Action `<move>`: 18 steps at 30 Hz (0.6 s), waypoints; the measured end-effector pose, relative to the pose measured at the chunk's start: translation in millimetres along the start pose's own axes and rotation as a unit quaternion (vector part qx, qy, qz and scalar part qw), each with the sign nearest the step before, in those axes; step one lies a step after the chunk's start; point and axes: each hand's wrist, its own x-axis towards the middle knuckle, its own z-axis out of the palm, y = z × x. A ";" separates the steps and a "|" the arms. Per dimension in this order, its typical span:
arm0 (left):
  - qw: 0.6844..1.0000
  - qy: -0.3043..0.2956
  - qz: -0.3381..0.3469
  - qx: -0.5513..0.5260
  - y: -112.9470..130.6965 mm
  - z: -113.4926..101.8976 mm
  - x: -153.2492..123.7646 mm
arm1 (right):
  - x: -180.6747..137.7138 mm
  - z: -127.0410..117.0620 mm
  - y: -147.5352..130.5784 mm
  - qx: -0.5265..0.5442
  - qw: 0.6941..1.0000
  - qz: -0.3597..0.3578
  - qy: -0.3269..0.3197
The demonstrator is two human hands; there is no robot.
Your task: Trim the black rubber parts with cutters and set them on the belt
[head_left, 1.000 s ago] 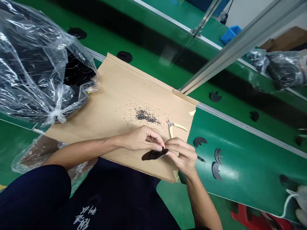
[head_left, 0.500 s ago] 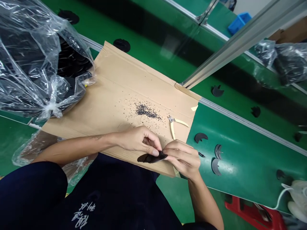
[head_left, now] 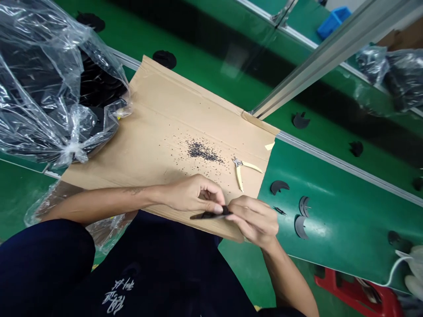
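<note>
Both hands meet over the near edge of a brown cardboard sheet [head_left: 158,132]. My left hand [head_left: 193,193] and my right hand [head_left: 254,218] each pinch the same flat black plastic part [head_left: 208,215], which shows nearly edge-on between them. Small cutters with pale yellow handles [head_left: 243,169] lie on the cardboard just beyond my right hand. A heap of tiny black trimmings [head_left: 201,152] lies in the middle of the sheet.
A large clear plastic bag of black parts [head_left: 49,88] sits at the left. Several black crescent-shaped parts [head_left: 302,215] lie on the green conveyor belt [head_left: 346,211] to the right. An aluminium rail [head_left: 317,66] crosses above. Another bag [head_left: 396,75] sits far right.
The black part has turned in my fingers from showing its broad face to nearly edge-on. Both hands stay together at the cardboard's near edge.
</note>
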 end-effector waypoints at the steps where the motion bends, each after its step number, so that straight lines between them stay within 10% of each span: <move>1: 1.000 0.015 0.018 -0.009 -1.3 -1.9 2.3 | 1.2 1.8 1.8 -0.016 0.999 0.018 0.040; 4: 0.994 0.054 0.087 0.028 -6.7 -7.2 9.5 | 7.2 4.7 10.4 -0.052 0.992 0.059 0.098; 12: 0.893 0.239 0.223 0.308 -25.9 -16.2 13.9 | -10.0 -19.0 70.7 -0.263 0.946 0.186 -0.039; 18: 0.848 0.263 0.273 0.371 -32.4 -21.1 14.9 | -23.8 -26.4 90.7 -0.300 0.922 0.241 -0.050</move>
